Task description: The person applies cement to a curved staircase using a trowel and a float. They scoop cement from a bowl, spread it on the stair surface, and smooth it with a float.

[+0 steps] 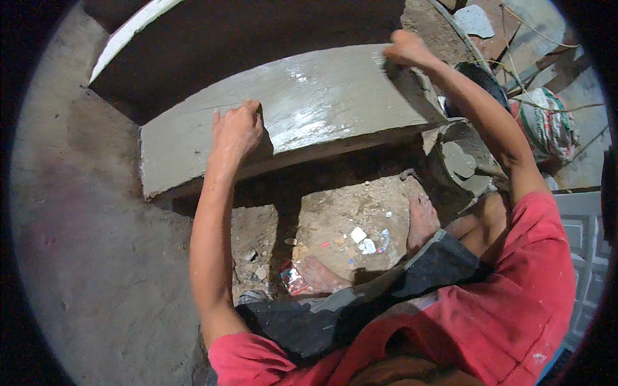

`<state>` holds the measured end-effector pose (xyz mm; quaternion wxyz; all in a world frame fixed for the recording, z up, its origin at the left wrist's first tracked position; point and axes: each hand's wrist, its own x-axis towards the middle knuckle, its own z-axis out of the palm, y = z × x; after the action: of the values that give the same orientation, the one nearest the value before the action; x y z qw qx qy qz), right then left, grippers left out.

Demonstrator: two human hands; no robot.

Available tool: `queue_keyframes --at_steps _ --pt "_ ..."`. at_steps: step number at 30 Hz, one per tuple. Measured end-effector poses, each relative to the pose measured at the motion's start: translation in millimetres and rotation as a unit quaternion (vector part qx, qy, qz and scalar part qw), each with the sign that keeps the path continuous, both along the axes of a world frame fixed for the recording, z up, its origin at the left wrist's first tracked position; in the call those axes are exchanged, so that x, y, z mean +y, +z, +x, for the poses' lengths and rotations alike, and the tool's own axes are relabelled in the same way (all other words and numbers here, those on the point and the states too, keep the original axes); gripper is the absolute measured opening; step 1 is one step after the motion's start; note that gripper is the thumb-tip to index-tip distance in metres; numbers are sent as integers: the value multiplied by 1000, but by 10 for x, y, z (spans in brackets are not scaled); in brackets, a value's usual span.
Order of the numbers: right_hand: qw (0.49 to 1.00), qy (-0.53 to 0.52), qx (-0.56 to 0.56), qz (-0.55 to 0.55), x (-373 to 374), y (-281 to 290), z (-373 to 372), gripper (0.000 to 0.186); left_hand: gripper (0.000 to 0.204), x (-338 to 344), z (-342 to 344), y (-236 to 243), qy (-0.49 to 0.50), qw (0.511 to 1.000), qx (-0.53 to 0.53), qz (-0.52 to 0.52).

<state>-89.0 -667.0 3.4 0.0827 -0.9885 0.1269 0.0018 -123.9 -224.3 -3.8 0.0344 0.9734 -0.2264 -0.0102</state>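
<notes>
Remotely, I distinguish a glossy grey curved cement slab [341,90], a dark brown curved wall [257,38], a red cloth shirt [502,296], black cloth trousers [441,260] and a white woven sack [550,122] patterned red and green.

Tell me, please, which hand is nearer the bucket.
The right hand, by the far right corner of the slab, is nearer the bucket; the left hand is over the slab's left part, farther away.

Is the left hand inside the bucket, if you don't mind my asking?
No, the left hand is at the wet grey slab, apart from the bucket.
</notes>
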Motion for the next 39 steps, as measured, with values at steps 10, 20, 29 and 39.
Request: queue_keyframes --at_steps 10,20,29,39 --pt "970 184 -155 -39 1170 -164 -177 22 33 46 176 67 -25 998 57 5" --pt "966 168 -70 185 2144 22 305 40 54 432 197 32 -13 994 61 -92" --pt "986 -21 -62 -155 -292 -14 50 39 44 386 249 15 6 997 70 -6" --pt "949 280 -117 83 2606 -230 186 33 57 693 322 14 90 983 132 -87"
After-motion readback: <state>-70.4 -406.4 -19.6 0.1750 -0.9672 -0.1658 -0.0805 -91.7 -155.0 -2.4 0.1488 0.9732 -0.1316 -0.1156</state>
